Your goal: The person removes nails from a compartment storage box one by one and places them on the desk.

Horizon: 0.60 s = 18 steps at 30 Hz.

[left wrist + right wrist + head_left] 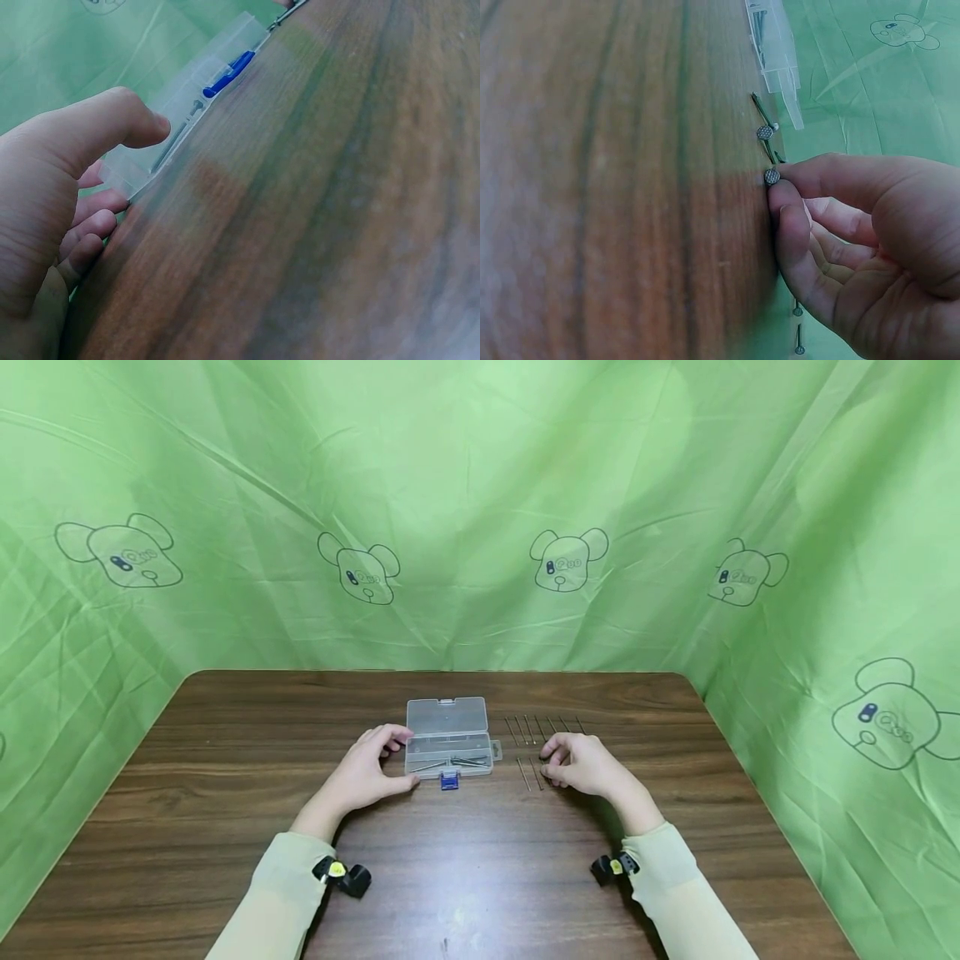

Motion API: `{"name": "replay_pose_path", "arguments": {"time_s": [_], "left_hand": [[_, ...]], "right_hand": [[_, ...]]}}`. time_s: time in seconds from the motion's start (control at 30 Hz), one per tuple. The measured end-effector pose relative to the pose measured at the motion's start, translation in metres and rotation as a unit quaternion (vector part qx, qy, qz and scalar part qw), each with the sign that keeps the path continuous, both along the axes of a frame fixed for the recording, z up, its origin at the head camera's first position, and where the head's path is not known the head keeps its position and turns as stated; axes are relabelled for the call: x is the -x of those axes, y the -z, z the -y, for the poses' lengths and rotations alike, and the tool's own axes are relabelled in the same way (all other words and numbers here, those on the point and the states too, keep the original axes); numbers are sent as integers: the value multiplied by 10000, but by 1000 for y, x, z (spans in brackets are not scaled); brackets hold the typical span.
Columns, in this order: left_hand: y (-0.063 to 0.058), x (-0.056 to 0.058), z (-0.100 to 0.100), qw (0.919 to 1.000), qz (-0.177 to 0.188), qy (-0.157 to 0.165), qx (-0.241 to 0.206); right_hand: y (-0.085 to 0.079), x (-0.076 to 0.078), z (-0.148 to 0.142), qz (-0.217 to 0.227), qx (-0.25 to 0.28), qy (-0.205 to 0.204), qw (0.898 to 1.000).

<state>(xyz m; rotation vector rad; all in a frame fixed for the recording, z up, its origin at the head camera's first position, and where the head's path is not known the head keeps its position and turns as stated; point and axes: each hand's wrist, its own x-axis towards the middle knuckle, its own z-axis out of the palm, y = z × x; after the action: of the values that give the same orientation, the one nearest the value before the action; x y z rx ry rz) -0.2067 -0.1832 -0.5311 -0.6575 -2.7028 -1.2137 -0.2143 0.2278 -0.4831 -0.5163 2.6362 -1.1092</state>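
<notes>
A clear plastic box [447, 743] lies with its lid swung back and its blue latch [449, 782] facing the person. Several nails [469, 762] lie in its front compartment. My left hand [372, 768] holds the box's left end, thumb at the front corner and fingers at the back. My right hand [582, 764] pinches a nail between thumb and forefinger; its patterned head [772, 177] shows at the fingertips, while the hand hides much of its shank. Just left of that hand, two nails [524, 774] lie side by side on the table.
Behind the right hand, a row of several loose nails [527, 729] lies on the brown wooden table [247, 727]. A clear hanging tab [496, 750] sticks out from the box's right end. Green cloth [450, 635] with printed bear faces hangs around the table.
</notes>
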Motion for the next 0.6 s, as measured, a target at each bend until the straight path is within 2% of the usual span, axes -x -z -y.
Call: {"name": "replay_pose_path", "arguments": {"time_s": [0.6], "left_hand": [[0,0,0,10000,0,7,-32]], "right_hand": [[3,2,-1,-59,111,-138,9998]]}}
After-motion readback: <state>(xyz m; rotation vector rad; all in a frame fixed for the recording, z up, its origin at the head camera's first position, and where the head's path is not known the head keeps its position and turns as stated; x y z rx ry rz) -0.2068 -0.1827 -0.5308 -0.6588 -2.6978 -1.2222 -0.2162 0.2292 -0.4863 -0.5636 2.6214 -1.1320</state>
